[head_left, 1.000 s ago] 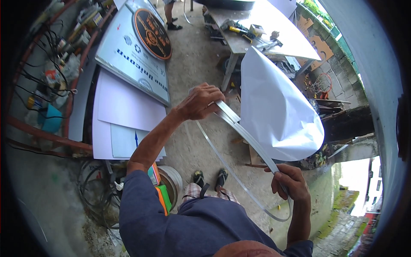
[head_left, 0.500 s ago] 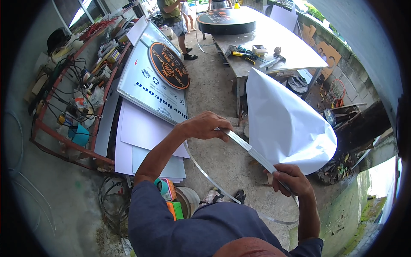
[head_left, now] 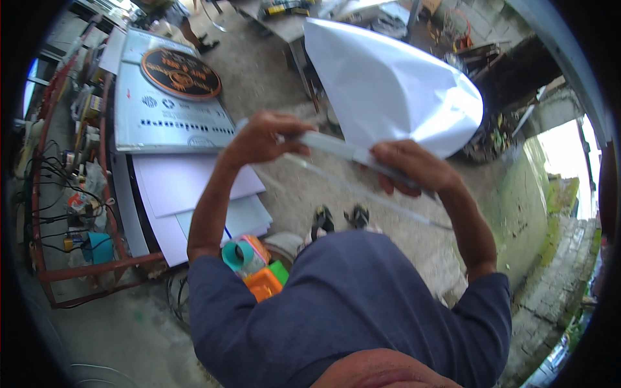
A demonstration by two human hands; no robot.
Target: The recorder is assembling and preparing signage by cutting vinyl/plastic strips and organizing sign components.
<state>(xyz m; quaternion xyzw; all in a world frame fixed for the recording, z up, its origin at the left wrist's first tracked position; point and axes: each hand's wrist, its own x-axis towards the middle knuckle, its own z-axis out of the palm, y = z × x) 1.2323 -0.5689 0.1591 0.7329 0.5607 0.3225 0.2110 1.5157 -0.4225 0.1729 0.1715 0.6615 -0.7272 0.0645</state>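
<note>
1. The left hand (head_left: 262,139) is closing its fingers around one end of a long pale strip (head_left: 343,150), gripping it firmly at chest height.
2. The right hand (head_left: 414,167) is clamping the same strip further along, with the fingers wrapped over the top, so the strip is spanning the gap between both hands.
3. A large white sheet (head_left: 394,90) is hanging off the strip's far side and bulging outward; holding the strip at two places appears to be keeping the sheet lifted off the floor (head_left: 272,84).
4. A thin clear strip (head_left: 369,194) is running just below the pale one, slanting down toward the right; whether either hand is holding it is hard to tell.
5. Flat white boards (head_left: 174,187) are lying stacked on the floor to the left, with a grey sign panel (head_left: 168,103) resting beside them.
6. Rolls of tape and an orange container (head_left: 262,281) are sitting near the person's feet.
7. A surface (head_left: 291,22) carrying tools is standing well beyond the sheet, and another person's legs (head_left: 187,29) are showing near the top edge.
</note>
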